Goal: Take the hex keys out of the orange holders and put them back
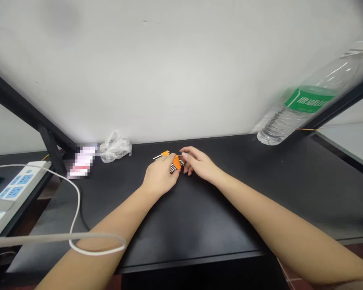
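A set of hex keys [176,164] with orange holder parts and striped metal L-shaped keys sits between my hands, just above the black desk top [193,217]. My left hand [160,177] is closed around the set from the lower left, and one orange-tipped key sticks out past its fingers. My right hand [199,163] comes in from the right, its fingertips curled onto the far side of the keys. Part of the set is hidden by my fingers.
A crumpled clear plastic bag [115,148] and a pixelated, blurred flat item [83,161] lie at the desk's back left. A white power strip [18,185] and white cable [76,201] are at the left. A blurred water bottle [296,108] with a green label stands at the back right.
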A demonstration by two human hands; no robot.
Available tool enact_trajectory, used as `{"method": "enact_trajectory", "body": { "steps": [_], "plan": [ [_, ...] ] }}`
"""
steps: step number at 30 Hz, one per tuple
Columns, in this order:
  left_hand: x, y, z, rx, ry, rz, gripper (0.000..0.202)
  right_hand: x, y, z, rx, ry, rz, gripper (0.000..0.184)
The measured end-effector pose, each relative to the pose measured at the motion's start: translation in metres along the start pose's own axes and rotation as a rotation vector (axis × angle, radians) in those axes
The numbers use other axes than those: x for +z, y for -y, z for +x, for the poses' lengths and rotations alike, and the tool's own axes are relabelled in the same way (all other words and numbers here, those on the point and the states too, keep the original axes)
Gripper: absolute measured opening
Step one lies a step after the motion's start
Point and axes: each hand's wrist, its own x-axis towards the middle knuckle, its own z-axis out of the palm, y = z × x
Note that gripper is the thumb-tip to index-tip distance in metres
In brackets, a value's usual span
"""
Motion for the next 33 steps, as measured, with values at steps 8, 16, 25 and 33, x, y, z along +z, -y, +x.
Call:
{"method": "enact_trajectory", "body": {
  "steps": [8,16,25,33],
  "plan": [
    [-0.003,-0.011,0.0,0.008,0.018,-0.077,0.031,0.005,0.023,-0.01,-0.02,0.045,-0.254,0.03],
    [-0.003,-0.013,-0.002,0.016,0.013,-0.096,0.042,0.009,0.015,-0.007,-0.042,-0.126,-0.215,0.025],
    [-0.004,-0.015,0.001,-0.032,0.017,-0.202,0.036,0.01,0.011,-0.006,-0.142,-0.148,-0.216,0.024],
    [0.002,-0.009,0.001,-0.018,-0.04,-0.228,0.035,0.011,0.012,-0.009,-0.06,-0.196,-0.243,0.036]
  ]
}}
